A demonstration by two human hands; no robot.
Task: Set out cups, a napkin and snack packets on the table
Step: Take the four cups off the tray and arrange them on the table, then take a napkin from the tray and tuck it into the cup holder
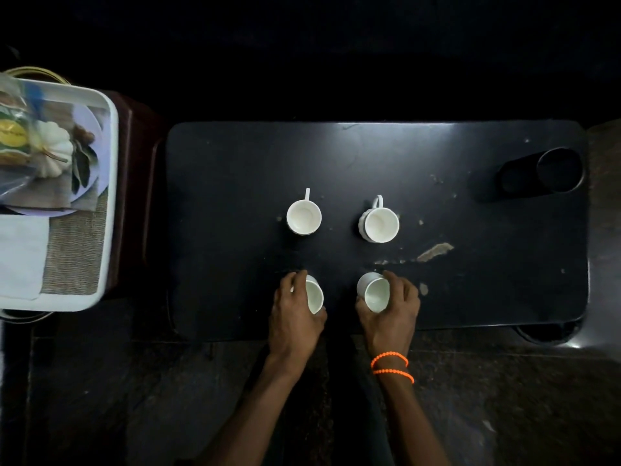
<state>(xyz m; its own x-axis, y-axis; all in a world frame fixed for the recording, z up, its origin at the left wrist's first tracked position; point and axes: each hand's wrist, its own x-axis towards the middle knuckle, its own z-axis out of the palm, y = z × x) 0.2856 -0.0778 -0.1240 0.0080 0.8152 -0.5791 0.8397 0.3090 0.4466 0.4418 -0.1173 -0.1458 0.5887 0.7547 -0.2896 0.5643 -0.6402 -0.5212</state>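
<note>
Several white cups stand on the black table (235, 183). The far left cup (303, 217) and far right cup (381, 225) stand free, handles pointing away. My left hand (293, 314) wraps the near left cup (315, 296), which rests on the table. Around the near right cup (377, 293) my right hand (393, 314) is closed; an orange bead bracelet sits on that wrist. To the left, a white tray (111, 183) holds clear snack packets (16, 136) and a folded white napkin (21, 255).
A black cylindrical holder (557, 169) lies at the table's far right corner. The tray also carries a printed mat with a woven grey patch (75, 250). It rests on a dark brown stand (137, 183) beside the table. Dark floor lies in front.
</note>
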